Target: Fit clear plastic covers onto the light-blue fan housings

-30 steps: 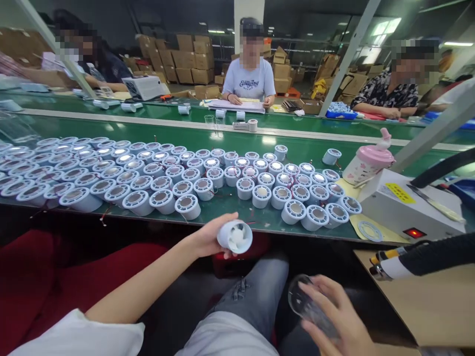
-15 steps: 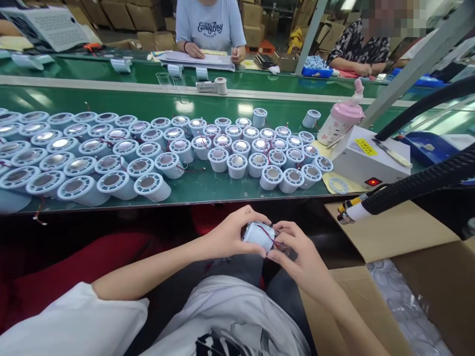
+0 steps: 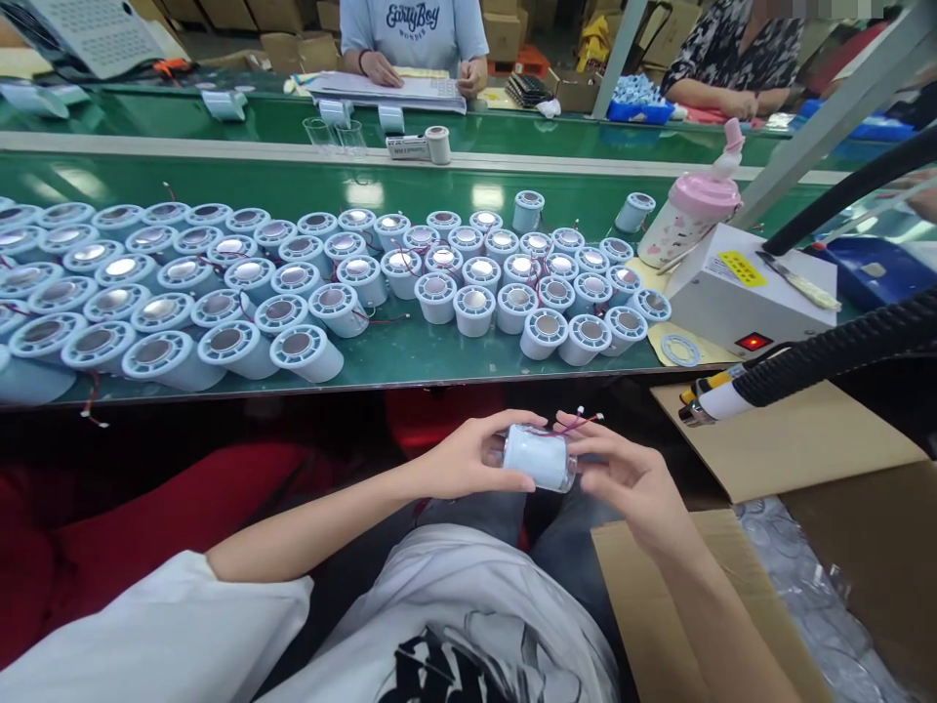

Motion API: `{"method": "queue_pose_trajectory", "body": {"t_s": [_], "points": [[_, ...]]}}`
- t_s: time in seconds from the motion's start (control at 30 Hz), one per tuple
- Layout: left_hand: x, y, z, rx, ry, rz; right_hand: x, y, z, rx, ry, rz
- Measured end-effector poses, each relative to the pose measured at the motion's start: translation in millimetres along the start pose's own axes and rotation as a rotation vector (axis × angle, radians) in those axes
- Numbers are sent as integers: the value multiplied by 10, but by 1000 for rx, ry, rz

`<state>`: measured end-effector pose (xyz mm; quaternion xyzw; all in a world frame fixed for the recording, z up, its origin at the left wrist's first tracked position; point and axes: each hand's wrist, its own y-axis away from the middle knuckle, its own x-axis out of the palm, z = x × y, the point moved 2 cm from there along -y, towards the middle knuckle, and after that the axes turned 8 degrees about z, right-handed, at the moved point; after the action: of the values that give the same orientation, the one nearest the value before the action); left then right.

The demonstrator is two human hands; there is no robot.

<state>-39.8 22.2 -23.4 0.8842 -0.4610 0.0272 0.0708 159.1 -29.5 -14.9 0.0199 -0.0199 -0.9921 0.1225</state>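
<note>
Over my lap is a light blue plastic cylinder (image 3: 536, 457), lying on its side with a clear plastic piece at its right end. My left hand (image 3: 483, 459) grips it from the left, thumb below and fingers over the top. My right hand (image 3: 630, 474) is at the other end, its curled fingertips and thumb around the clear piece. Thin red and purple wires (image 3: 578, 424) with small white plugs stick up between the cylinder and my right fingers. Rows of similar light blue cylinders (image 3: 305, 351) stand on the green bench beyond my hands.
A white box with a lit red switch (image 3: 753, 342) stands on the bench at the right, beside a pink-lidded cup (image 3: 692, 220). A black hose (image 3: 827, 361) juts across in front. Below is an open carton (image 3: 688, 605) of clear plastic pieces. Two people sit across the bench.
The cylinder has turned level and shifted right with both hands. Its wires now point up at the top right, and the right hand's fingers have moved toward its end.
</note>
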Motion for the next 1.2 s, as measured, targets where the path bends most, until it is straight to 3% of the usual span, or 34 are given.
{"method": "queue_pose_trajectory", "body": {"t_s": [0.1,0.2,0.73,1.2], "points": [[23,14,6,-46,144,0,24,79,36,-173,426,67],[29,31,-18,-65,110,59,23,139,31,-220,556,62],[46,58,-156,145,-165,116,-11,199,10,144,12,107],[45,58,-165,186,-244,116,50,130,-82,326,-299,62]]}}
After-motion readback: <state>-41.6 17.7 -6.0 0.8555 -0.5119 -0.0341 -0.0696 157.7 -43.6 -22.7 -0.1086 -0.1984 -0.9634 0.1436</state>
